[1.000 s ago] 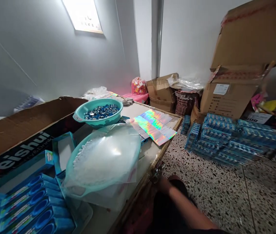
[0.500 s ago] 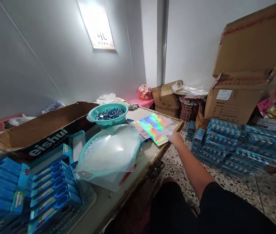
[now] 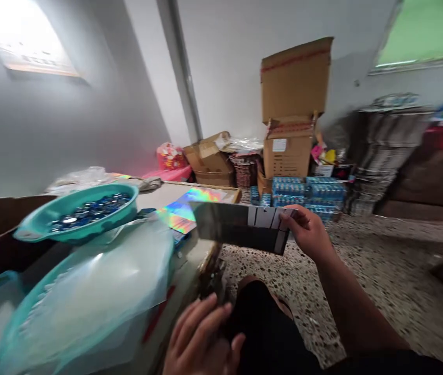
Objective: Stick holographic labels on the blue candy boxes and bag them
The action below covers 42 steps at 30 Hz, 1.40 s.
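My right hand (image 3: 308, 229) pinches the right end of a dark, shiny reflective sheet (image 3: 229, 224), raised level past the table's edge. Pale strips show near its pinched end. At the bottom, slightly blurred, my left hand (image 3: 201, 338) is held with its fingers apart and holds nothing. Rainbow-sheened holographic sheets (image 3: 182, 211) lie on the table behind the raised sheet. Left of them stands a teal basin (image 3: 84, 234) with shiny blue pieces (image 3: 92, 213) inside. In front of it is another teal basin (image 3: 18, 323), covered by a translucent plastic sheet (image 3: 127, 281).
A brown carton (image 3: 14, 213) borders the table's left side. Beyond the table are an open cardboard box (image 3: 287, 156), stacked blue packs (image 3: 307, 194) and grey stacks (image 3: 385, 151) on the speckled floor (image 3: 362, 271). A red patterned bag (image 3: 170, 156) sits at the back.
My right hand has lifted a reflective sheet off the table and drawn it nearer. My left hand has come into view at the bottom. The view has swung right.
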### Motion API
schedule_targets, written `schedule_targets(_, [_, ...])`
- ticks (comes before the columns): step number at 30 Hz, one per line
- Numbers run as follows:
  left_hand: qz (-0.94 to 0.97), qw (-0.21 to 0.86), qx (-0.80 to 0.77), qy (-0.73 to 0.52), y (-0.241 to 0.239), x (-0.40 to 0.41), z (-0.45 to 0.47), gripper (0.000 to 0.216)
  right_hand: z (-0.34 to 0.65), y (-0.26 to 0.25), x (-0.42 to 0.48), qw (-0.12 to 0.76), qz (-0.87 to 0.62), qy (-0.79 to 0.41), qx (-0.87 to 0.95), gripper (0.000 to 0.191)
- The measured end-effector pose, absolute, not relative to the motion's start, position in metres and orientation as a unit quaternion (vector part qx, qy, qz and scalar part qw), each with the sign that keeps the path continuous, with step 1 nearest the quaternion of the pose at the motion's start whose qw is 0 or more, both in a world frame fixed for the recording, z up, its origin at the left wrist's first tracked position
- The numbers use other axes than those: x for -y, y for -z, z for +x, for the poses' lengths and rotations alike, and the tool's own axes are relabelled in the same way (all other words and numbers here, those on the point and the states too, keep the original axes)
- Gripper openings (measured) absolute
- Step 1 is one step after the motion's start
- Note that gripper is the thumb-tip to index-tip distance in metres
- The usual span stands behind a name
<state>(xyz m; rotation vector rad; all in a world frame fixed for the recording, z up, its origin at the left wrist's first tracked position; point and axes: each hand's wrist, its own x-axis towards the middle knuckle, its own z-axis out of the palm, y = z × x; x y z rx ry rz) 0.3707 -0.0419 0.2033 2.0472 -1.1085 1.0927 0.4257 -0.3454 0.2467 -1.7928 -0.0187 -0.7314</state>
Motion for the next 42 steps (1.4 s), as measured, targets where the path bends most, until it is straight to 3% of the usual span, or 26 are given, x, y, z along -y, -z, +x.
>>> schedule_targets(1, [0.761, 0.272, 0.414, -0.419, -0.216, 0.051, 0.378, 0.009, 0.407, -0.255, 0.346, 0.566, -0.763, 0.311, 0.016, 0.034])
schedule_targets(4, [0.759, 0.266, 0.391, -0.448, -0.254, 0.079, 0.396, 0.042, 0.361, -0.27, 0.339, 0.558, -0.781, 0.28, 0.028, 0.025])
schedule_targets(7, [0.76, 0.251, 0.43, -0.418, -0.268, 0.098, 0.408, 0.033, 0.334, -0.268, 0.329, 0.567, -0.782, 0.259, 0.011, 0.021])
schedule_targets(10, [0.745, 0.263, 0.451, -0.415, -0.257, 0.105, 0.412, 0.026, 0.323, -0.257, 0.325, 0.599, -0.76, 0.251, -0.029, 0.024])
schedule_targets(21, [0.726, 0.248, 0.475, -0.432, -0.222, 0.077, 0.424, 0.035, 0.359, -0.237, 0.313, 0.703, -0.692, 0.162, -0.025, 0.036])
schedule_targets(26, [0.765, 0.345, 0.392, -0.376, -0.213, 0.067, 0.41, 0.022, 0.384, -0.233, 0.302, 0.71, -0.695, 0.114, 0.019, 0.038])
schedule_targets(28, [0.775, 0.374, 0.356, -0.365, -0.208, 0.064, 0.405, 0.022, 0.392, -0.231, 0.297, 0.71, -0.694, 0.109, 0.038, 0.036])
schedule_targets(33, [0.805, 0.364, 0.278, -0.376, -0.2, 0.053, 0.398, 0.048, 0.407, -0.228, 0.281, 0.723, -0.679, 0.081, 0.103, 0.022])
schedule_targets(42, [0.822, 0.288, 0.275, -0.408, -0.193, 0.026, 0.38, 0.05, 0.42, -0.229, 0.253, 0.713, -0.673, 0.065, 0.184, 0.007])
